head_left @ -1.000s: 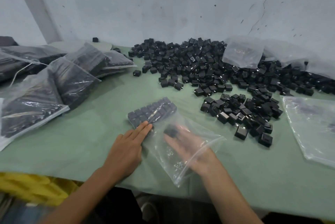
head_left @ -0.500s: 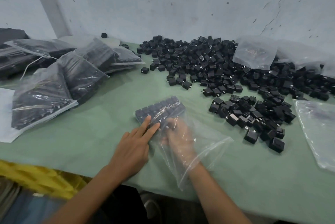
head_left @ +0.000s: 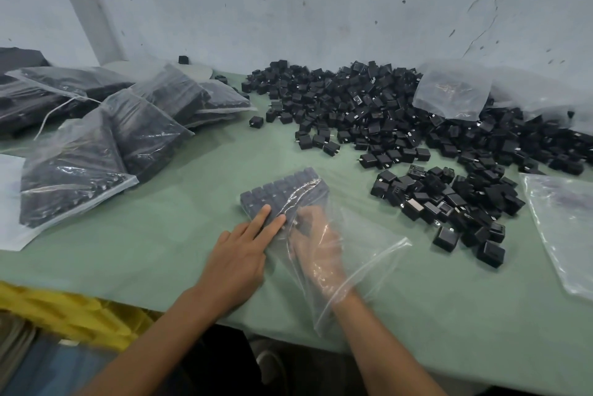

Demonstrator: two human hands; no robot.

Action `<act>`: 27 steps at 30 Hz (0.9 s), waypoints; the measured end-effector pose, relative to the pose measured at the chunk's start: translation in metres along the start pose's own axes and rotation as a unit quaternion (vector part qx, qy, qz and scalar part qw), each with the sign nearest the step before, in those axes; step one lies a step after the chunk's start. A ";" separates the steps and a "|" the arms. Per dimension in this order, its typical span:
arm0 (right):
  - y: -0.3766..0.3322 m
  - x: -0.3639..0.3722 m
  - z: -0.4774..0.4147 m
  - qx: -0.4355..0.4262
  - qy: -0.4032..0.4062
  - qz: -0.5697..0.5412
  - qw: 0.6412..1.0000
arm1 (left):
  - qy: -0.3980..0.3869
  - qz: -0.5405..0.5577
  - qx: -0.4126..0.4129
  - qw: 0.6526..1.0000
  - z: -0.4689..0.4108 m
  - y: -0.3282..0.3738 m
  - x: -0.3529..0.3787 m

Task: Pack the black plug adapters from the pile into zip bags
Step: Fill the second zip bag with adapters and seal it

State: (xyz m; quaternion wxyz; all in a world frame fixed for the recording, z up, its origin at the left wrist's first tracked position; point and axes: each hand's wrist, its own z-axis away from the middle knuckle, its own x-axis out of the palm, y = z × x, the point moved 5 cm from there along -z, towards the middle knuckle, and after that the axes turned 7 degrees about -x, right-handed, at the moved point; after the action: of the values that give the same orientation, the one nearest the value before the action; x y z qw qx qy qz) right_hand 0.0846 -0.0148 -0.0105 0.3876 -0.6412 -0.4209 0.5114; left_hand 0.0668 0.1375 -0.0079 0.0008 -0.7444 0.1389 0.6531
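Head view: right hand (head_left: 316, 248) now deeper inside zip bag (head_left: 369, 254), at adapter row (head_left: 282, 190); grip unclear through plastic; left hand (head_left: 239, 254) flat, pinning bag. Row likely gains one.

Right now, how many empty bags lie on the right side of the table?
3: first bag on the pile, second bag behind it by the wall, third bag flat at the table's right edge. The third may be a stack; more may be hidden.

No words, numbers or signs can be read. Tiny pale marks on some black plug adapters (head_left: 369, 107) are too blurred.
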 end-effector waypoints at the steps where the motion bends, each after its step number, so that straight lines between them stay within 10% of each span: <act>1: -0.008 0.031 0.002 -0.014 -0.016 0.111 0.994 | 0.000 -0.006 0.003 1.000 0.000 0.000 0.000; 3: -0.014 0.056 0.021 -0.040 -0.003 0.278 0.960 | 0.003 -0.019 -0.001 1.000 -0.001 -0.001 -0.001; 7: -0.017 0.050 -0.002 0.026 -0.033 0.061 0.997 | 0.007 -0.023 0.030 0.999 -0.007 0.003 -0.003; 11: 0.007 0.095 0.006 -0.017 -0.065 0.409 0.910 | -0.004 -0.006 0.043 0.999 -0.012 0.006 -0.004; 15: 0.002 0.028 -0.001 0.143 -0.111 0.138 0.974 | -0.023 -0.011 0.038 0.999 -0.016 0.005 0.001; 17: -0.010 0.008 0.004 0.064 -0.150 0.001 0.987 | -0.024 -0.013 0.030 0.999 -0.016 0.003 0.002; 20: 0.005 -0.021 0.005 0.084 -0.046 0.017 0.995 | -0.025 0.000 0.021 0.999 -0.017 0.004 0.003; 23: -0.004 -0.060 0.066 0.129 -0.284 -0.115 0.943 | -0.021 0.006 0.009 1.000 -0.016 0.005 0.004; 27: 0.015 -0.160 0.081 0.116 -0.209 -0.105 0.965 | -0.018 0.010 0.002 1.000 -0.016 0.004 0.005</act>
State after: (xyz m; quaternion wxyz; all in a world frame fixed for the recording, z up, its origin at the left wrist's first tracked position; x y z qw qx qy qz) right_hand -0.0120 -0.1644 0.0143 0.4141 -0.4233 -0.4953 0.6356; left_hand 0.0822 0.1294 -0.0092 -0.0015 -0.7309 0.1477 0.6664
